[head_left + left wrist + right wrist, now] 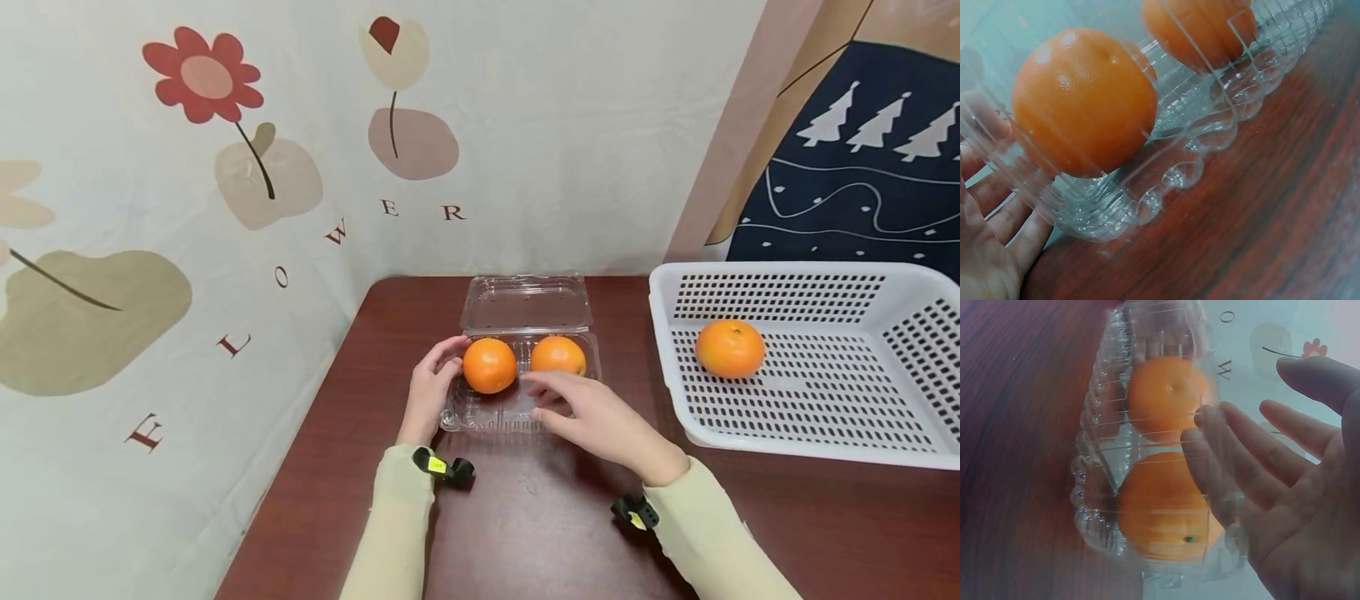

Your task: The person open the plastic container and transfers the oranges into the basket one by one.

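Observation:
A clear plastic clamshell box (517, 412) lies on the table with its lid (525, 304) folded back. Two oranges sit inside it: the left orange (489, 366) and the right orange (558, 356). My left hand (432, 385) is at the box's left side, its fingers (1010, 219) extended against the outer wall and the thumb close to the left orange. Over the box's front right part is my right hand (592, 417), empty, fingers loosely extended near the right orange. Through the clear wall, the right wrist view shows both oranges beside the spread right fingers (1272, 456).
To the right stands a white perforated plastic basket (670, 367) with one orange (731, 349) in it. A patterned cloth (570, 167) hangs behind and left of the brown table (525, 533). Each wrist wears a black strap.

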The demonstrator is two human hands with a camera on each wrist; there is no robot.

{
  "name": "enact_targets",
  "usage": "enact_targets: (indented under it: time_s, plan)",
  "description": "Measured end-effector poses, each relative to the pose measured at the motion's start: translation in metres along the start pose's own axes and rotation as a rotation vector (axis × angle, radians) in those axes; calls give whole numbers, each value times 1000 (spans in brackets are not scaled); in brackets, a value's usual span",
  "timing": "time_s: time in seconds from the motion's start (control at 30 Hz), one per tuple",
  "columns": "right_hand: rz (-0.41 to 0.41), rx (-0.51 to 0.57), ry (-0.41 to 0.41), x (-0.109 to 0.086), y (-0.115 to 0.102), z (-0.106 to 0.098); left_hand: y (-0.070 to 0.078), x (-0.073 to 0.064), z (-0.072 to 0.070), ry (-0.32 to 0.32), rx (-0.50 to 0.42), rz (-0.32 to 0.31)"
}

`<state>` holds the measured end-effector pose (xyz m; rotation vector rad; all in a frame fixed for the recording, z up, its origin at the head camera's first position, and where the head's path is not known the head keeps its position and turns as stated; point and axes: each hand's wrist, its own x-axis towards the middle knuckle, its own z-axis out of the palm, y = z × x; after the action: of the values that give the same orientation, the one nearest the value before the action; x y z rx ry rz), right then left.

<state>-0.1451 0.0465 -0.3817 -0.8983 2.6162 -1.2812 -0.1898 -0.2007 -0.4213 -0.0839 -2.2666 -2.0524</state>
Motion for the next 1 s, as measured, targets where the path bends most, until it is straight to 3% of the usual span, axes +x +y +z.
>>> enact_targets:
  time_s: [0.33,0.6,1.0]
  plan:
    - [-24,-17,7,0,7,2,0,0,0,2,-7,-4]
    - [-21,-122,23,2,12,4,1,-1,0,3,2,-7]
    - [-4,-182,18,3,13,7,-1,1,0,3,-1,-15]
